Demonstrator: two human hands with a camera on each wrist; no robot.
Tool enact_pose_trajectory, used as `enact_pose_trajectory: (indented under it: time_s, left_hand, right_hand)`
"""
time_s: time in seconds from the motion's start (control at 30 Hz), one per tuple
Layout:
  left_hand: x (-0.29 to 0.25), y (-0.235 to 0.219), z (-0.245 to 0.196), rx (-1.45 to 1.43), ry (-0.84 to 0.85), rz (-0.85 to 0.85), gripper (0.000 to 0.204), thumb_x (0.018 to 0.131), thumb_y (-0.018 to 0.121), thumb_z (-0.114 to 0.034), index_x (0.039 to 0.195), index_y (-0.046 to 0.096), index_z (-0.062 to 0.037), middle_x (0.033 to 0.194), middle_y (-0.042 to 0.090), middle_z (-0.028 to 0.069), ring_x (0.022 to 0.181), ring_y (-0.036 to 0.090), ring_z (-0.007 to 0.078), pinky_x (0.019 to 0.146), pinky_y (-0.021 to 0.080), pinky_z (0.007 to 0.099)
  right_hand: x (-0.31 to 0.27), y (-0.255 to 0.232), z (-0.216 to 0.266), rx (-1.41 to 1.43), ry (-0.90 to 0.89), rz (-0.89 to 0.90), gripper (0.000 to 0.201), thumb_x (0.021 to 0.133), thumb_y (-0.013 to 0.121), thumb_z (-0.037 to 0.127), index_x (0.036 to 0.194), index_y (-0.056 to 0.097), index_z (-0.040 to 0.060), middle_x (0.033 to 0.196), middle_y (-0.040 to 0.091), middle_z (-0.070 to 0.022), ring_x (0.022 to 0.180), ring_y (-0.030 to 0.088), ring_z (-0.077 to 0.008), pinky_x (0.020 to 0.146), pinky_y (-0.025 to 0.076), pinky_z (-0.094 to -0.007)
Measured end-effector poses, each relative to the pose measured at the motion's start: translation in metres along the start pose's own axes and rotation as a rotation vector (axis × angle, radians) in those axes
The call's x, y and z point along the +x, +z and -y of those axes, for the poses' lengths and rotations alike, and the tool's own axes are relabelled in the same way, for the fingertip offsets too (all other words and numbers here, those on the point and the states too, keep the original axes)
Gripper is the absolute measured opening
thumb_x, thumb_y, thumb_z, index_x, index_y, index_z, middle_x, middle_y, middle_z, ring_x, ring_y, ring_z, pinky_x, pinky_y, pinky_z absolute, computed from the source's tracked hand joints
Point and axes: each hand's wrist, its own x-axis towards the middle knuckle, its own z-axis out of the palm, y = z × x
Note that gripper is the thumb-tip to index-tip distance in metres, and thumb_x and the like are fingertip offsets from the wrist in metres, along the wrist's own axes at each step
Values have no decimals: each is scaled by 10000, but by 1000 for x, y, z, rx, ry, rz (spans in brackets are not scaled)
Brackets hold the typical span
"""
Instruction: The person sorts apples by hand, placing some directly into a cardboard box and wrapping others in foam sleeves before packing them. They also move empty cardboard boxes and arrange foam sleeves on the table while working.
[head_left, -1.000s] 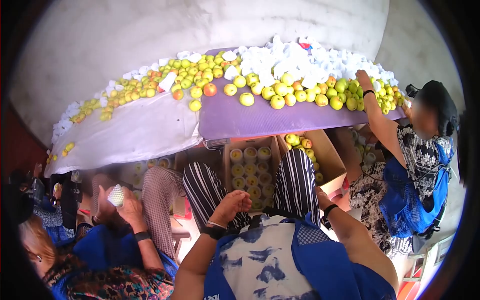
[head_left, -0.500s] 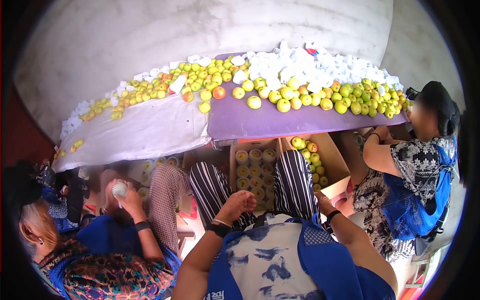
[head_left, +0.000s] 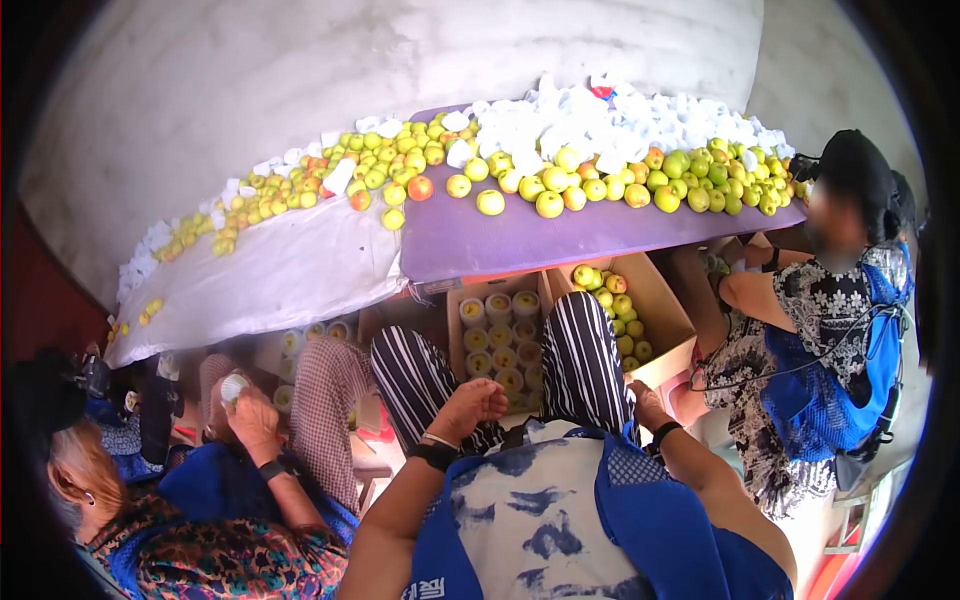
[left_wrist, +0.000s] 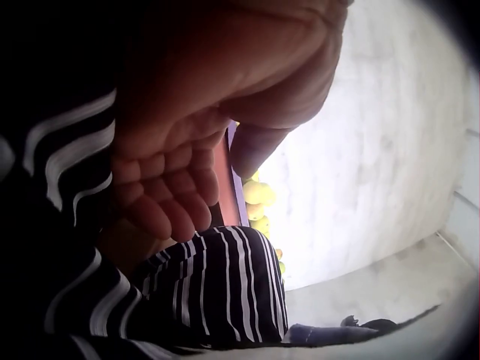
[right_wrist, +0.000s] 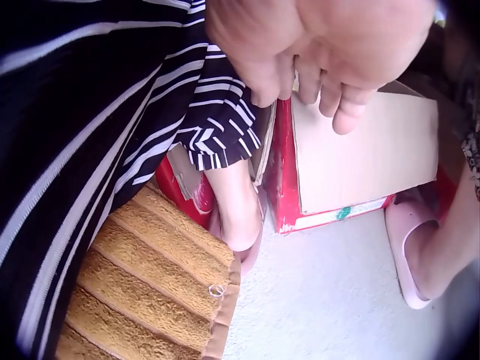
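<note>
In the head view my left hand (head_left: 468, 410) hangs over my striped trousers (head_left: 412, 385), its fingers loosely bent around nothing. The left wrist view shows the palm and loosely curled fingers of that hand (left_wrist: 180, 150), also with nothing held. My right hand (head_left: 650, 405) is beside the outer side of my other knee. Seen from the right wrist, this hand (right_wrist: 322, 52) has relaxed fingers and no object in them, above a red box with a cardboard top (right_wrist: 367, 150).
Green apples (head_left: 550, 204) and white foam nets (head_left: 560, 120) lie on a purple-covered table (head_left: 500, 235). Below stand a box of wrapped apples (head_left: 502, 356) and a carton of bare apples (head_left: 660, 310). People sit on both sides; the left one holds a wrapped apple (head_left: 234, 387).
The person on the right has drawn an arm back from the apple pile to below the table edge. My hands have barely moved. The head view has shifted slightly.
</note>
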Motion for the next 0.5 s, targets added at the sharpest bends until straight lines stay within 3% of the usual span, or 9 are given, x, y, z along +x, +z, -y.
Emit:
enact_pose_trajectory:
  time_s: [0.17,0.2,0.27,0.37,0.5]
  left_hand:
    - [-5,6,-5,120,-39,72,230,879,492,-262,956,558,-55,839,614,74,760,598,178,723,487,312]
    - [-5,7,-8,128,-36,71,230,879,492,-262,956,558,-55,839,614,74,760,598,178,723,487,312]
    - [-6,13,-8,165,-48,76,237,874,504,-263,968,552,-51,843,611,68,765,595,176,732,486,313]
    - [-12,20,-10,151,-46,45,200,871,505,-245,933,546,-60,812,594,59,734,585,166,695,487,298]
    - [-15,12,-6,109,-35,52,195,877,494,-239,925,546,-58,813,595,62,732,586,170,692,489,305]
  right_hand:
    - [-6,-8,12,-34,182,-58,311,660,607,62,968,570,46,942,580,-156,944,553,-324,831,442,-377]
    - [-5,5,-5,-74,134,-107,302,661,599,65,962,575,47,933,590,-159,932,560,-321,828,446,-378]
    - [-6,9,-16,-80,78,-100,308,695,641,127,979,559,40,983,587,-181,942,564,-344,811,453,-382]
    - [-14,-6,16,-44,198,-93,288,703,574,30,990,561,50,969,600,-181,936,566,-348,807,451,-391]
    - [-13,1,2,15,214,-103,310,689,559,37,998,576,43,970,604,-180,939,568,-339,814,453,-385]
